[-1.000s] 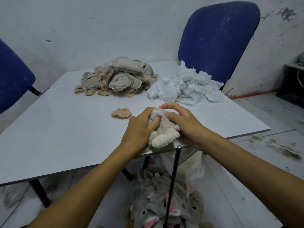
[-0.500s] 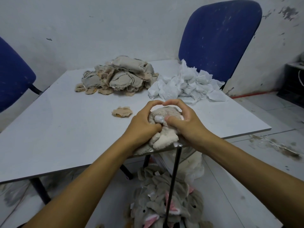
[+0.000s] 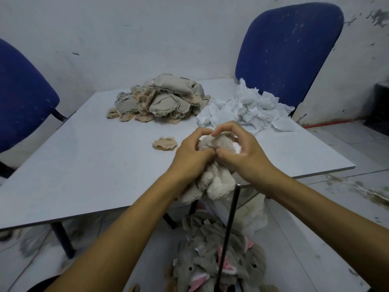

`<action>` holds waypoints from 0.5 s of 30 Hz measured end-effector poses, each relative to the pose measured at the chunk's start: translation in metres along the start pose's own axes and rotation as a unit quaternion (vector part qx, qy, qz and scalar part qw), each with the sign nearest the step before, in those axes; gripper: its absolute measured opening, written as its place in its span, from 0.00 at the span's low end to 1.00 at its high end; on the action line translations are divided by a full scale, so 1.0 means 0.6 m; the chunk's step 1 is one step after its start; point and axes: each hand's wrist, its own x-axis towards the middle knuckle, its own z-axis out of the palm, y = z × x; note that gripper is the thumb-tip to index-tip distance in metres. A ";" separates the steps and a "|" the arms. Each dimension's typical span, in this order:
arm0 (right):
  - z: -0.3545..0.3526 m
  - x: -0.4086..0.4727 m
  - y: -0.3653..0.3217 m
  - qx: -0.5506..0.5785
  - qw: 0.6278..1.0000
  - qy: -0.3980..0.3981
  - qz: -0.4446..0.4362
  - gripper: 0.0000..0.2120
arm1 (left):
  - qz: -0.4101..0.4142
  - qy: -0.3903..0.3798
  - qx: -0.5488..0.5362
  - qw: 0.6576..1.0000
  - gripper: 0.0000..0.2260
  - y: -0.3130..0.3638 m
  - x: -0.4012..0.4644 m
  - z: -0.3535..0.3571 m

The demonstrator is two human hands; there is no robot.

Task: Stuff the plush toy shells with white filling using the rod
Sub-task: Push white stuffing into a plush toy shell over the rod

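The plush toy shell (image 3: pixel 214 165) is held at the near worktop (image 3: pixel 84 165) edge, presumably to work filling in by finger. Left hand (image 3: pixel 189 159) and right hand (image 3: pixel 242 154) both grip it, thumbs meeting. The rod (image 3: pixel 229 228) leans at 6 o'clock; white filling (image 3: pixel 242 110) lies at 1 o'clock

A single head-worn wide-angle camera looked forward and down from the near edge of the tabletop (image 3: pixel 88 165), close above both hands, facing the far wall (image 3: pixel 147 28).
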 end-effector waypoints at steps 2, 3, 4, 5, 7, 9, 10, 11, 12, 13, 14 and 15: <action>-0.009 0.001 -0.003 -0.008 1.000 -0.008 0.014 0.17 | -0.032 -0.102 -0.121 0.987 0.20 0.002 0.004 -0.015; -0.014 0.001 -0.003 -0.002 1.000 -0.010 0.026 0.17 | -0.035 -0.106 -0.133 0.985 0.19 0.001 0.004 -0.018; -0.017 0.001 -0.003 0.007 0.999 -0.013 0.034 0.17 | -0.033 -0.083 -0.119 0.989 0.18 0.001 0.002 -0.017; -0.017 0.001 -0.004 0.011 0.999 -0.013 0.039 0.17 | -0.025 -0.048 -0.087 0.995 0.17 0.001 -0.001 -0.013; -0.009 -0.004 -0.006 0.025 0.998 -0.011 0.048 0.17 | 0.035 0.019 0.025 0.999 0.18 -0.002 -0.007 -0.005; -0.003 -0.009 -0.006 0.040 0.998 0.000 0.055 0.17 | 0.112 0.031 0.148 0.982 0.21 -0.005 -0.008 -0.002; -0.002 -0.010 -0.005 0.039 0.997 0.004 0.060 0.17 | 0.115 0.009 0.163 0.980 0.22 -0.004 -0.008 -0.002; -0.003 -0.010 -0.005 0.043 0.996 0.006 0.072 0.17 | 0.092 -0.026 0.141 0.985 0.23 -0.003 -0.009 -0.006; -0.006 -0.008 -0.003 0.050 0.995 0.011 0.087 0.17 | 0.053 -0.069 0.096 0.992 0.24 -0.001 -0.010 -0.010; -0.011 -0.005 -0.001 0.056 0.993 0.017 0.101 0.17 | 0.019 -0.106 0.047 0.993 0.25 -0.001 -0.011 -0.014; -0.016 -0.004 0.001 0.060 0.992 0.022 0.112 0.16 | -0.002 -0.122 0.018 0.992 0.26 -0.002 -0.013 -0.016; -0.018 -0.003 0.001 0.066 0.991 0.020 0.117 0.15 | -0.001 -0.113 0.032 0.993 0.26 -0.004 -0.014 -0.018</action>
